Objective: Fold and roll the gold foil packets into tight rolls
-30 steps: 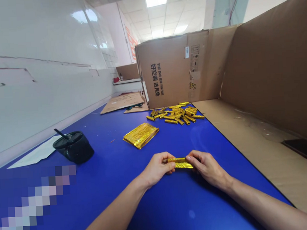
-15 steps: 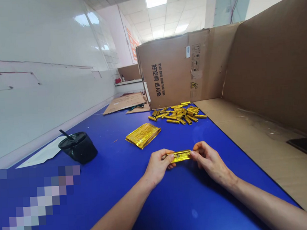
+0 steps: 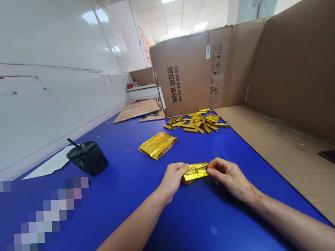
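Observation:
Between my hands, just above the blue table, is a piece of gold foil paper point(image 3: 196, 171) with its long edges partly folded in. My left hand point(image 3: 173, 179) grips its left end, thumb on top and fingers underneath. At the right end, my right hand point(image 3: 225, 175) pinches the foil between thumb and fingers. Beyond my left hand lies a flat stack of gold foil sheets point(image 3: 158, 145). Farther back, a loose pile of rolled gold foil pieces point(image 3: 197, 121) rests against the cardboard.
A dark cup-like container point(image 3: 87, 159) with a stick in it stands at the left, beside white paper point(image 3: 50, 165). Large cardboard walls point(image 3: 192, 71) rise behind and to the right. Flat cardboard point(image 3: 137, 110) lies at the back left of the blue table point(image 3: 125, 172).
The foil in my hands has opened wider and shows more of its face. My right hand has shifted slightly right, and the whole view has moved a little.

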Tool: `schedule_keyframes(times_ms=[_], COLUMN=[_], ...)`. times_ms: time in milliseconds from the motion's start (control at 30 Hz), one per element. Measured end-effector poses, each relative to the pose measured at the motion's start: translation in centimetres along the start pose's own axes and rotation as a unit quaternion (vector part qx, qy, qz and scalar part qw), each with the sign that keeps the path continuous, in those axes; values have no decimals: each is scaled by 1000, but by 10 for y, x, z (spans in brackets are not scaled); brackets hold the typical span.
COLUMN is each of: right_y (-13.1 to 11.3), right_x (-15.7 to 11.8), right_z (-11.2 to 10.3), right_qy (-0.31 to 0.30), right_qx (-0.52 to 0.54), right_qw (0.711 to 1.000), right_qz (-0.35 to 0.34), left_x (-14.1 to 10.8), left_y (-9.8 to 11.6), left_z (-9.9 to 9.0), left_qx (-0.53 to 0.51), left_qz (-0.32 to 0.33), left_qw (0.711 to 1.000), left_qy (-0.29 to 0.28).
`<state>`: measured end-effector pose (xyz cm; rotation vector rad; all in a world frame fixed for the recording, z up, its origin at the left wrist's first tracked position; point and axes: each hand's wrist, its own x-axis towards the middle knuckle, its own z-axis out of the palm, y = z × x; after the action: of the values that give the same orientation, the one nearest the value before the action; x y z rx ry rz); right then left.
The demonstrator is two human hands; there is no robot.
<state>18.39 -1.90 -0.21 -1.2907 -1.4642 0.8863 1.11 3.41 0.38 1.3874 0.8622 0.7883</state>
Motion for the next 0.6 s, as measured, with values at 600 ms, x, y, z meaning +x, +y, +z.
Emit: schedule_keyframes(times_ms=[600], right_y=[5], right_x=[1], right_z=[0], right_qy=[-12], right_qx=[-2], right_qw=[1000], right_qz=[23], left_x=[-9], left_y=[0], left_z=[6], left_qx=[172], left_qz=[67], left_qw=[980], left_qy=[-73])
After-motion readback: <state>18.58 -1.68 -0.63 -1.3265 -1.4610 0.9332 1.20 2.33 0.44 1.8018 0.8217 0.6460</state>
